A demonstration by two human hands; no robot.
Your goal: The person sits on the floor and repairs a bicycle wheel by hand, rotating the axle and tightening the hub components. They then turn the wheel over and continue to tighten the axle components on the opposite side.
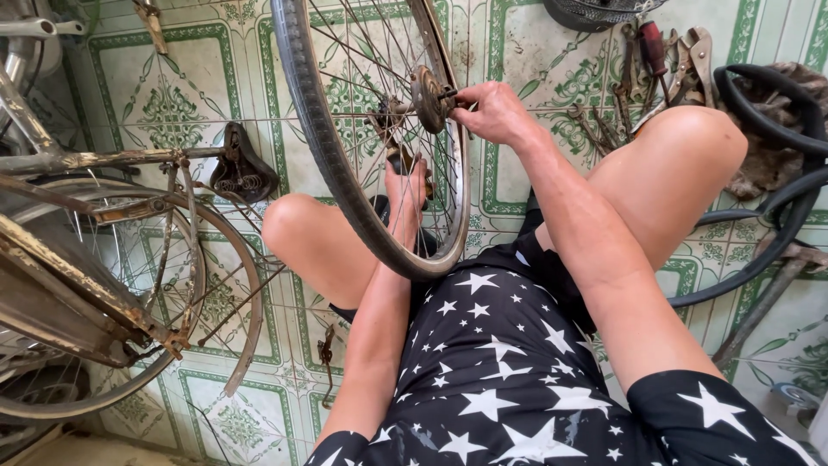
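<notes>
Between the knees – bicycle wheel [323, 147], right hand [493, 112] fingers pinched on hub [429, 97], left hand [405, 192] behind spokes – grip unclear

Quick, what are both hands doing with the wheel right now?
Left hand: behind the spokes of the black-tyred bicycle wheel, closed on a dark tool at the hub.
Right hand: closed, pinching the rusty round hub cog's axle end.
</notes>
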